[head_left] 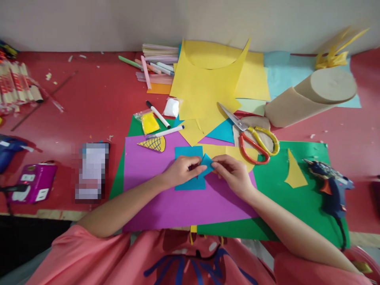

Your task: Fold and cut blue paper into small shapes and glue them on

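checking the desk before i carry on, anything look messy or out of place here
Mostly craft clutter. Small paper scraps are strewn over the red table at upper left. The scissors lie open on the paper, blades apart. Both hands, left hand and right hand, pinch a folded blue paper. Nothing looks spilled.

Pixelated rectangle unreadable; blue paper partly under fingers.

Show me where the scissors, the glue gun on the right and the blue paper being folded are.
scissors (257, 143), head view, on the handles.
glue gun (332, 183), head view, on its body.
blue paper (208, 163), head view, on the folded corner.
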